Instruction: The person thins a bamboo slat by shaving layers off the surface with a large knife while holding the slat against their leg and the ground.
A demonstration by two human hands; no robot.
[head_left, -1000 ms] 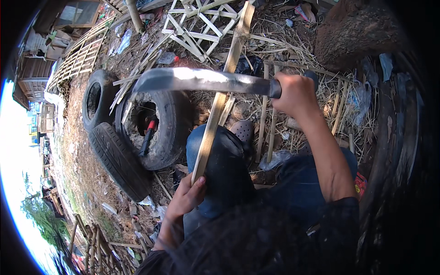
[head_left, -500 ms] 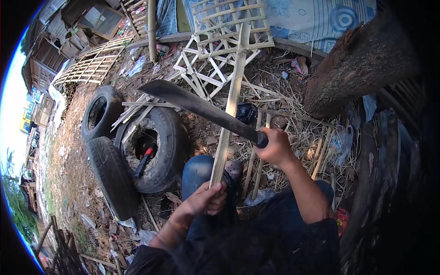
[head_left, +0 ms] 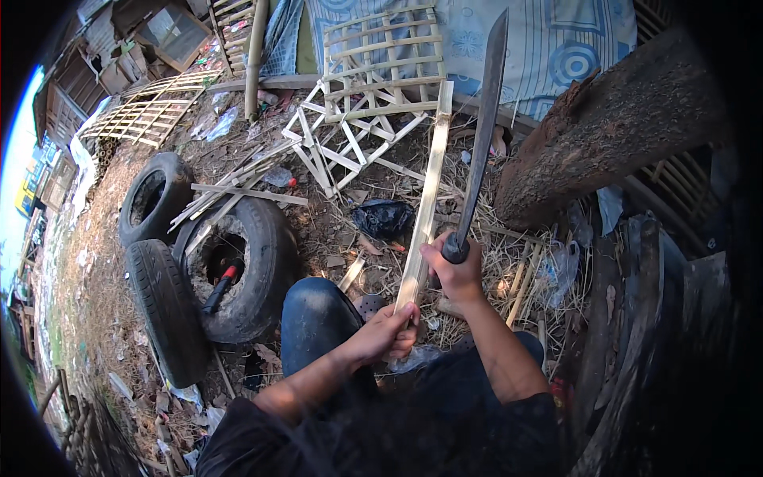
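Landmark: the black plastic bag (head_left: 383, 216) on the littered ground; every place below is told from it, as the person looks.
Bamboo strip: the long pale strip (head_left: 430, 199) runs just right of the bag, slanting from the left hand up and away past it, with a darker node near its far end.
Left hand: nearer the person than the bag, the left hand (head_left: 388, 334) is clenched around the strip's near end.
Right hand: nearer the person and to the right of the bag, the right hand (head_left: 461, 274) grasps the dark machete handle; its fingers are close by the strip, though whether they touch it I cannot tell.
Machete: the blade (head_left: 485, 131) stands right of the bag, beyond the strip, its tip pointing far and up.
Just changed: half a second ago the blade lay across the view of the strip, tip to the left; now it has swung round to point away, roughly alongside the strip.
Meaning for the work: the blade looks clear of the bamboo, so I judge this a pause between strokes, with the left hand steadying the piece.
Surroundings: the soil-filled tire (head_left: 274, 254) lies left of the bag, the tree trunk (head_left: 620, 119) rises to its right.
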